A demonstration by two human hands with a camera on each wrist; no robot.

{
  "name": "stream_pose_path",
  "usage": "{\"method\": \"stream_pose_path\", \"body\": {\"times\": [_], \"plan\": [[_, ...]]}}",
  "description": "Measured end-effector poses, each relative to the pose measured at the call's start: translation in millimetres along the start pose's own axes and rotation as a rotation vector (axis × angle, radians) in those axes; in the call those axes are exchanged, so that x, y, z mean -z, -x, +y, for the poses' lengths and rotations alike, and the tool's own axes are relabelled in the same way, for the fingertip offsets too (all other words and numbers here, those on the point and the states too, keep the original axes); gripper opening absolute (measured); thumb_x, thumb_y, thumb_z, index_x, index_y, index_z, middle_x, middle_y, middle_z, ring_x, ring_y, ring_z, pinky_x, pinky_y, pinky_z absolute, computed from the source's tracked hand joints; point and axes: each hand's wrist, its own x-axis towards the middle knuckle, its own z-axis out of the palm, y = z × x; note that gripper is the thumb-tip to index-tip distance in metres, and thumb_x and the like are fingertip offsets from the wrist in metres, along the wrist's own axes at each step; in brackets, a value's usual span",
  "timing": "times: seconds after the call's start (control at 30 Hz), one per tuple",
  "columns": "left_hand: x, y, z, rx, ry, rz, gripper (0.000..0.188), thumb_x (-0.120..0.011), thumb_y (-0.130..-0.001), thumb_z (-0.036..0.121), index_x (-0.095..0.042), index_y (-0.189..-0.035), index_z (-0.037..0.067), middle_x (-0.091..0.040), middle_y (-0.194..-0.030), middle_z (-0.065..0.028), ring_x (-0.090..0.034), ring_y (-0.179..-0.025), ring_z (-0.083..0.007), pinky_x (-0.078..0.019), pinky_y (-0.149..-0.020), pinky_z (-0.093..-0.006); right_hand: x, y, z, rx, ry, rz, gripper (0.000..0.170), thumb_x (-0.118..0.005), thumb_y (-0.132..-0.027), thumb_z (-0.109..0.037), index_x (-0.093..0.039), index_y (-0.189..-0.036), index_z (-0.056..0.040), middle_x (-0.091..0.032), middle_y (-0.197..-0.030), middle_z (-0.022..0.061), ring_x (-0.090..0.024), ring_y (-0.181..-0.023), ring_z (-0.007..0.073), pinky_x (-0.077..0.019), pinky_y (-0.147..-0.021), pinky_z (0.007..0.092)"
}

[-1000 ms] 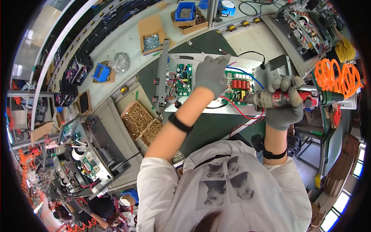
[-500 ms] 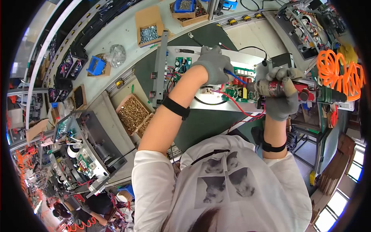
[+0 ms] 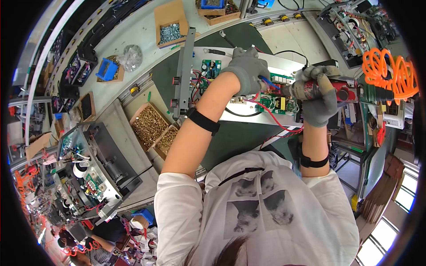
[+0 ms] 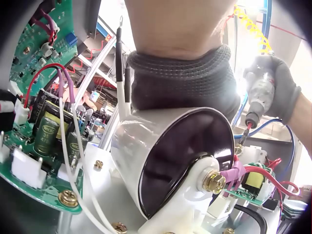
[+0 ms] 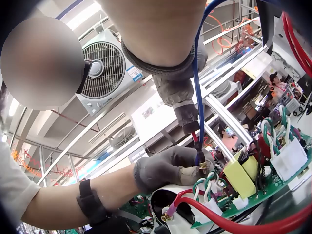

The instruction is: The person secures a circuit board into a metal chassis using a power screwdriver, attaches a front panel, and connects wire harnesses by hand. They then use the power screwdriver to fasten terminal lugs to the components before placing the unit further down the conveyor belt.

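My gloved left hand (image 3: 250, 73) reaches over the open metal chassis (image 3: 286, 119). Its thumb and fingers pinch the end of a blue cable (image 5: 198, 78), close beside a brass-coloured bolt (image 5: 203, 168). In my gloved right hand (image 3: 323, 104) I grip a worn red power screwdriver (image 5: 186, 113), with its bit pointing down at that bolt. Under the left hand a white, dark-ended coil (image 4: 134, 146) fills much of the left wrist view. A green circuit board (image 3: 279, 104) with red and yellow parts lies between the hands.
A carton of brass fasteners (image 3: 148, 126) stands left of the chassis. Beyond it are a box of silvery screws (image 3: 171, 33) and a blue bin (image 3: 106, 69). An orange coiled hose (image 3: 390, 73) hangs at the right. A red cable (image 3: 277, 119) loops along the chassis's near side.
My left hand, earlier raised over the boards with fingers extended, has come down and taken hold of the blue cable's end. The power screwdriver in my right hand has shifted slightly left towards it.
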Motion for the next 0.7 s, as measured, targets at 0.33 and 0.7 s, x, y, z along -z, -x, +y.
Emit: {"method": "stream_pose_path", "body": {"times": [0.33, 0.7], "plan": [[-8.9, 1.1, 2.6, 0.116, 0.101, 0.133, 0.020, -0.067, -0.074, 0.023, -0.067, -0.094, 0.024, -0.063, -0.093, 0.0036, -0.047, -0.109, -0.0178, -0.0203, -0.105, -0.0496, -16.3, 5.2, 25.9, 0.086, 0.069, -0.069, 0.018, -0.059, -0.075, 0.009, -0.054, -0.091, 0.0003, -0.062, -0.076, 0.0170, -0.056, -0.054, 0.0145, -0.0449, -0.044, 0.0267], [13.9, -15.0, 12.7, 0.226, -0.012, -0.209, 0.030, -0.065, -0.071, 0.023, -0.065, -0.101, 0.025, -0.064, -0.102, 0.0008, -0.048, -0.115, -0.0204, -0.0285, -0.103, -0.0457, -28.6, 2.6, 21.1, -0.098, 0.314, -0.106, 0.022, -0.063, -0.074, 0.008, -0.055, -0.094, 0.0008, -0.063, -0.080, 0.0139, -0.057, -0.058, 0.0145, -0.0466, -0.046, 0.0265]]}}
